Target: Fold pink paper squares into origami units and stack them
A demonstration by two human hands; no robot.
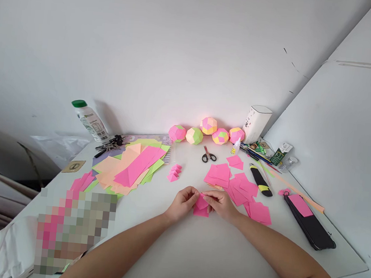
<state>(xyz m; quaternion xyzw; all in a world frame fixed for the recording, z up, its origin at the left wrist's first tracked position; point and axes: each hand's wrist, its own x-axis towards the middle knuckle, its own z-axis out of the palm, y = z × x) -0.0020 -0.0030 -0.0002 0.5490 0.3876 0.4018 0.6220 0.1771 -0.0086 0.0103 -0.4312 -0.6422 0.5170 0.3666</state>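
Between my two hands is a pink paper piece [201,207], partly folded, held just over the white table. My left hand [184,203] pinches its left upper edge. Fingers of my right hand [220,204] are closed on its right upper side, hiding part of it. Beyond my left hand stands a short row of folded pink paper units [174,173]. Close to my right hand lie loose pink paper squares [219,174], spread out in overlapping piles.
Several paper balls [194,136] line the wall. Scissors [209,155], a glue bottle [236,147] and a box cutter [260,180] lie nearer. Coloured sheets [137,165] pile up at left beside a white bottle [90,121]. A black pouch [310,225] rests at right.
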